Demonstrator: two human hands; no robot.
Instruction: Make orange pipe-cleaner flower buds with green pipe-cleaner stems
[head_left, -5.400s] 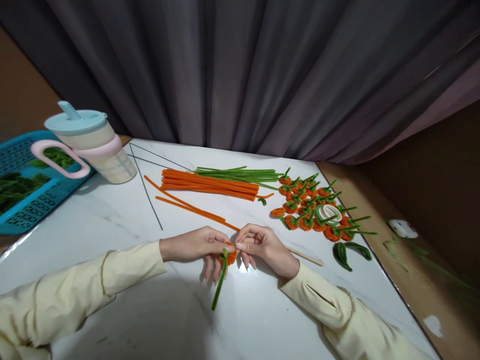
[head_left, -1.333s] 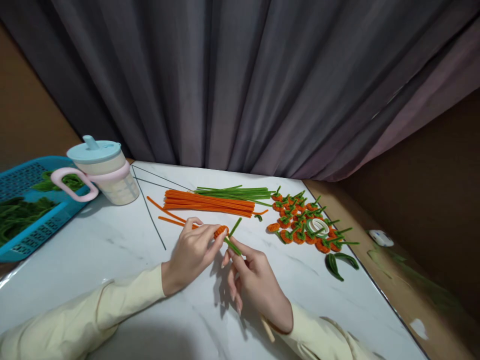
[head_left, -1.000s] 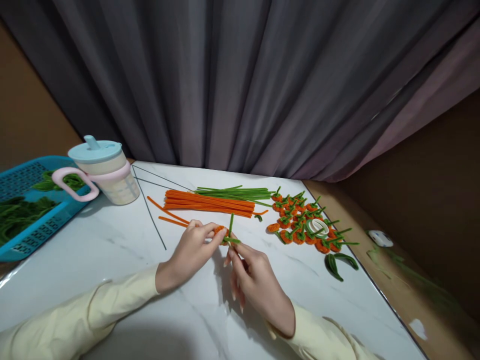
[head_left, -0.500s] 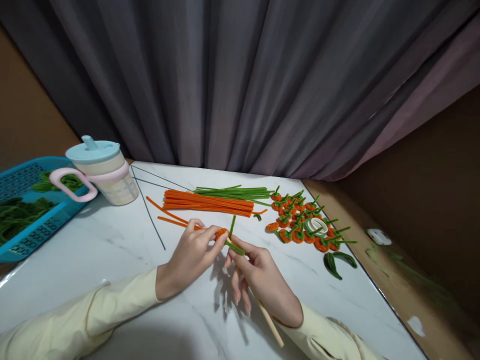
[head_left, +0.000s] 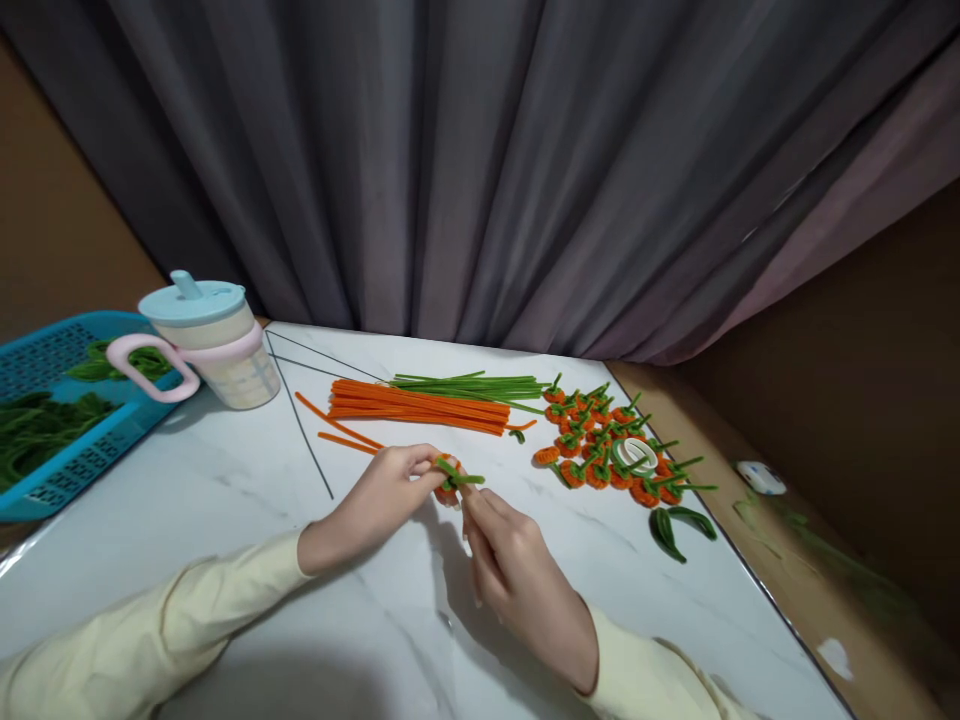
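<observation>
The left hand (head_left: 375,505) is pinching an orange-and-green piece (head_left: 448,490) between thumb and fingers, and those fingertips are partly hiding it. The right hand (head_left: 529,580) is bringing its curled fingers to the piece's 3 o'clock side; its own back is covering the grip, so I cannot tell whether they are closing on the piece or on something else. Both cream sleeves are running out of view at the bottom.

Beyond the hands, on the white table (head_left: 247,480), loose orange strips (head_left: 349,440) are lying at 10 to 11 o'clock, their near ends disappearing behind the left hand. At 12 o'clock an orange bundle (head_left: 420,408) is partly covering a green bundle (head_left: 472,385). At 2 o'clock a cluster of small orange pieces with green stems (head_left: 596,435) is crowding together, overlapping too much for counting, with a pale ring (head_left: 620,458) resting among them. Dark green loops (head_left: 666,533) are lying at 3 o'clock.

At 10 o'clock a lidded cup (head_left: 236,370) is standing upright, its contents impossible to make out. Just beyond, a blue basket (head_left: 112,440) is holding leafy green bunches (head_left: 52,430); the left edge is cutting it off.
</observation>
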